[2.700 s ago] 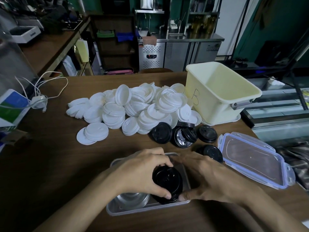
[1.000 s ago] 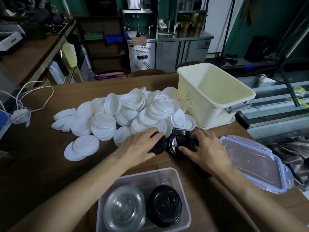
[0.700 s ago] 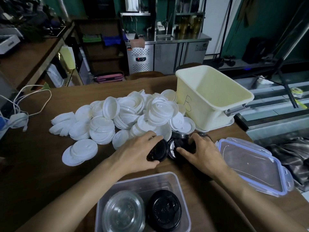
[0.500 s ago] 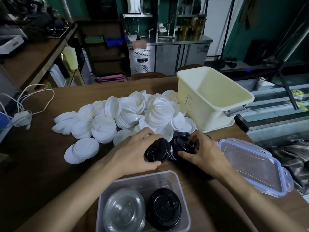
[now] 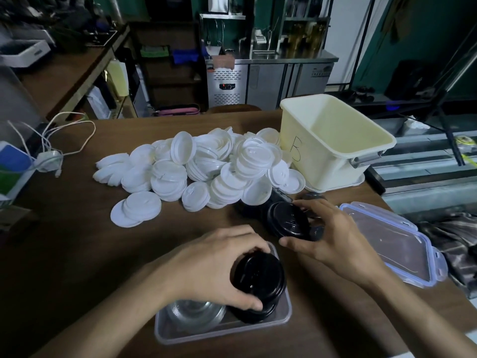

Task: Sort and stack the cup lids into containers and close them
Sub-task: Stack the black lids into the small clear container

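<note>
Left hand (image 5: 214,267): fingers and thumb curl round the top of a black stack (image 5: 258,282) of lids, thumb on the near side. The stack stands upright, top face up, in the right half of the clear tub (image 5: 224,329). Whether its base touches the tub floor cannot be told.

Right hand (image 5: 335,239): thumb and fingertips pinch a single black lid (image 5: 289,220) by its rim. This lid is raised and tilted, top face turned toward the camera and slightly left. It sits just beyond the tub's far right corner.

The tub lies with its long axis left to right, close to the person. Clear lids (image 5: 196,311) fill its left half, partly hidden by the left wrist.

More black lids (image 5: 253,210) lie on the table (image 5: 77,228) behind the raised lid, touching the near edge of the white lids (image 5: 206,166), a loose heap spread across the middle.

The cream bin (image 5: 335,140) stands open at far right, just beside the heap. The snap cover (image 5: 392,241) lies flat on the right, long axis running from far left to near right, its outer corner near the table edge.

Bare table shows left of the tub and in a strip between tub and heap. A cable (image 5: 64,135) lies at far left.
</note>
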Demonstrator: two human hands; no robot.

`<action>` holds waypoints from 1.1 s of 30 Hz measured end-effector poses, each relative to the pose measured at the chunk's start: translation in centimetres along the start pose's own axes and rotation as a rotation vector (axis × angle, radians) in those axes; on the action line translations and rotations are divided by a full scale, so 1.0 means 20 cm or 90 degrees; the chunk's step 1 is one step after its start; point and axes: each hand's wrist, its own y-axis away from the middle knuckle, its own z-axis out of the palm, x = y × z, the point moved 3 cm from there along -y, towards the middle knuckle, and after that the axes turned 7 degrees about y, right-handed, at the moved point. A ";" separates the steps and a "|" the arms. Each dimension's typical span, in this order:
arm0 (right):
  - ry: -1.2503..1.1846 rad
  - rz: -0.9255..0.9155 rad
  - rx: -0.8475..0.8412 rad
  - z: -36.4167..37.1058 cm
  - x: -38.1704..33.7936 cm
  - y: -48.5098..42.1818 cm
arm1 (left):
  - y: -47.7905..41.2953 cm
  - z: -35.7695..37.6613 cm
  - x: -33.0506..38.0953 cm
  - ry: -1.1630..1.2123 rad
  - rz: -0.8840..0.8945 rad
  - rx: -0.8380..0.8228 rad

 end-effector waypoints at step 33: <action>0.002 -0.047 -0.041 0.02 -0.01 0.04 | -0.01 0.15 -0.07 0.012 -0.017 -0.033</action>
